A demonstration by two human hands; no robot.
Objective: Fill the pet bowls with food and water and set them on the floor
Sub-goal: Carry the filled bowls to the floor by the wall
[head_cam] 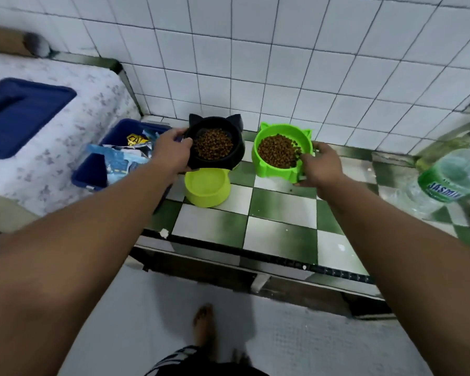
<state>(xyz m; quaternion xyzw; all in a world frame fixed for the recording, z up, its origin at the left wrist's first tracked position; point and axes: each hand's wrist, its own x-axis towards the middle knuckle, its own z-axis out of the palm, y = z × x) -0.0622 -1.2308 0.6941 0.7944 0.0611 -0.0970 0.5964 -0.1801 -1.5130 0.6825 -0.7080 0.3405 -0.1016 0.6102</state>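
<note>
The black bowl (229,123), full of brown kibble (213,147), is sitting at the centre of the frame, overlapping the far rim of a lime bowl (206,189) that is standing on the checkered tabletop (280,213). The green bowl (272,170), also carrying kibble, is tilting slightly just to the right; whether its base is touching the tabletop cannot be told. A clear gap is lying between the two filled bowls, and bare checkered squares are running from them down to the tabletop's front edge. The tiled wall (282,63) is closing in right behind them.

The left hand (171,150) is gripping the black bowl's left rim, thumb over the top and fingers curling round its side. The right hand (320,166) is gripping the green bowl's right rim the same way, fingers wrapping the outer wall. Both forearms are reaching in from the lower corners, nearly straight.

A blue bin (90,172) of crumpled bags is standing at the left, touching the left wrist. A plastic bottle (451,175) is standing at the right edge. Below, a bare foot (204,325) is resting on the pale floor (296,335).
</note>
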